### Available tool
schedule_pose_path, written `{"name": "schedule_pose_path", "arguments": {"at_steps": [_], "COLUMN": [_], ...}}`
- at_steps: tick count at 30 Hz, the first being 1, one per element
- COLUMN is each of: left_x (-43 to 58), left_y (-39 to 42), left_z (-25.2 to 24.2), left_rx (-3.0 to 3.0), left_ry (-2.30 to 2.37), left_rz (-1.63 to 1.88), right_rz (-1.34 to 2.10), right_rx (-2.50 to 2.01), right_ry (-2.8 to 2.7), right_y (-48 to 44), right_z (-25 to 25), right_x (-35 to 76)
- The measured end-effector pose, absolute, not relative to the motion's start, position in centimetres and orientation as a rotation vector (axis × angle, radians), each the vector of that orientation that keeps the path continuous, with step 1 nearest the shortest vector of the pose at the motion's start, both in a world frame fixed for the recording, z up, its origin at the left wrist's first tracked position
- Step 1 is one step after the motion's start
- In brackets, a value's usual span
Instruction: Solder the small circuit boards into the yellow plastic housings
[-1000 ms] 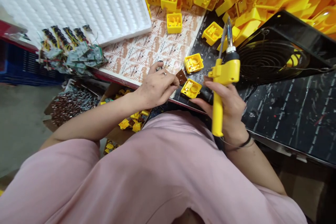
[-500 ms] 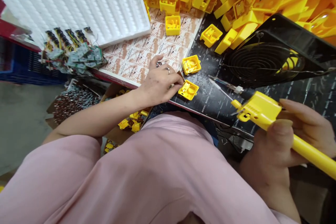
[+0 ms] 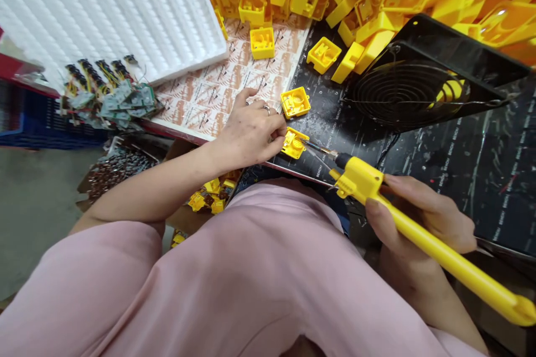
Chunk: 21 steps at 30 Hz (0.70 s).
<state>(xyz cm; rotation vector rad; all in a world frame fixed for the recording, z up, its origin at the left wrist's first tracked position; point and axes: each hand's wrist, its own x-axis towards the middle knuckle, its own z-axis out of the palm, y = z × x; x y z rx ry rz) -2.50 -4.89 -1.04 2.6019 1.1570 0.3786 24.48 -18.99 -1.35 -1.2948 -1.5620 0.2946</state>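
One slender soldering iron (image 3: pixel 427 240) faces a boxy plastic casing (image 3: pixel 294 144).

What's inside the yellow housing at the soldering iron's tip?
The yellow housing shows a round recess. The left hand covers part of its left side; anything beneath those fingers can't be seen.

A loose, plain pale-pink top (image 3: pixel 251 268) with soft creases lies below and between the left hand (image 3: pixel 253 131) and the right hand (image 3: pixel 419 220). Its left sleeve (image 3: pixel 92 268) and right sleeve (image 3: pixel 456 343) are short, leaving the forearms bare. A silvery ring (image 3: pixel 267 108) circles one left finger. Dark blue cloth (image 3: pixel 263 177) shows beyond the hem.
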Motion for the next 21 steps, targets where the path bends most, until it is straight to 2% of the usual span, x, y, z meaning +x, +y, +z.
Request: {"name": "schedule_pose_path", "arguments": {"at_steps": [4, 16, 21], "left_x": [-3.0, -1.8, -1.5], "left_y": [-4.9, -3.9, -3.5], "left_z": [-0.4, 0.0, -0.1], "left_rx": [2.578, 2.683, 2.694], "left_ry": [1.115, 1.045, 1.018], "left_rz": [0.326, 0.131, 0.126], "right_rz": [0.265, 0.135, 0.299], "right_rx": [-1.066, -0.958, -1.082], "right_ry": [-1.759, -2.068, -2.089], "right_y": [-18.4, -15.9, -16.7], "right_z": [-0.9, 0.9, 0.8], "right_x": [24.3, 23.2, 24.2]}}
